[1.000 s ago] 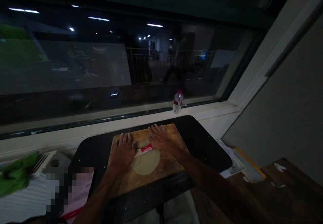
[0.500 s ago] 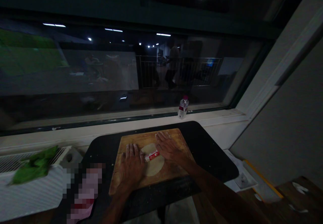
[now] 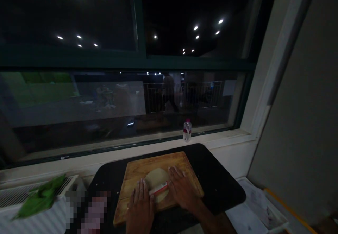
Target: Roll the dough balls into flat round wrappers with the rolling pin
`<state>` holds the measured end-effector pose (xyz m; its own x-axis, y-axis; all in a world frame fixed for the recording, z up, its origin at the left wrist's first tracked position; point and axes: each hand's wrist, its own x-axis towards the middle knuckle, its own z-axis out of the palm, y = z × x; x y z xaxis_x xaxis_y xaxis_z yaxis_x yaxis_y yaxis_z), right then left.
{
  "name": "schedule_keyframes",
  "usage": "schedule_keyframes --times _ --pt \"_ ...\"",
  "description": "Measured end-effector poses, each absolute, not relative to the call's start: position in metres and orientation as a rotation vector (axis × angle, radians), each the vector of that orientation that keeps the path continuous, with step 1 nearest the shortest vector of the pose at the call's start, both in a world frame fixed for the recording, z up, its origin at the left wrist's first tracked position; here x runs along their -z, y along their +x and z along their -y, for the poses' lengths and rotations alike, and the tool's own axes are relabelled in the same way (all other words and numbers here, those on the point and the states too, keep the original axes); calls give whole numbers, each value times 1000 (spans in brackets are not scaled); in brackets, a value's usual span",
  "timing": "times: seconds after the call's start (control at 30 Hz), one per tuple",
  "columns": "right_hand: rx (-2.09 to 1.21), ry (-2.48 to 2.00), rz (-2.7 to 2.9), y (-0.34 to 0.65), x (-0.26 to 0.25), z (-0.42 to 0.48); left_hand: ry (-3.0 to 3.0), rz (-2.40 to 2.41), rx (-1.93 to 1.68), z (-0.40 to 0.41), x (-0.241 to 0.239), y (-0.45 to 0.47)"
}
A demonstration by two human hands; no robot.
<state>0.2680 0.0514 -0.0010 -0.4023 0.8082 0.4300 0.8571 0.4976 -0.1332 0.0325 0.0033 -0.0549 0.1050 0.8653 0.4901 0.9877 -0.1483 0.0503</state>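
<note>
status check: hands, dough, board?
Left hand and right hand flat on roller, palms down. Dough disc under it, on cutting board. Bottle on sill, well apart.

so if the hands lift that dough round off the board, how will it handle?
The dough round looks rolled thin and flat on the cutting board, so it would probably droop and stretch rather than stay stiff. Being thin, it could tear if pinched at one edge. It seems light, and may cling to the wood.
</note>
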Motion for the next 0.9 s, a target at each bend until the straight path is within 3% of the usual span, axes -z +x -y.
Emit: schedule_keyframes --times 0.23,0.6,0.9 --pt "154 -1410 2246 276 13 -30 -2303 1761 545 -23 62 6" --pt "14 -1291 2459 289 -9 -42 -2335 2166 148 -17 -17 66" --pt "26 -1351 2465 297 -19 -53 -2695 1907 156 -44 -27 29"
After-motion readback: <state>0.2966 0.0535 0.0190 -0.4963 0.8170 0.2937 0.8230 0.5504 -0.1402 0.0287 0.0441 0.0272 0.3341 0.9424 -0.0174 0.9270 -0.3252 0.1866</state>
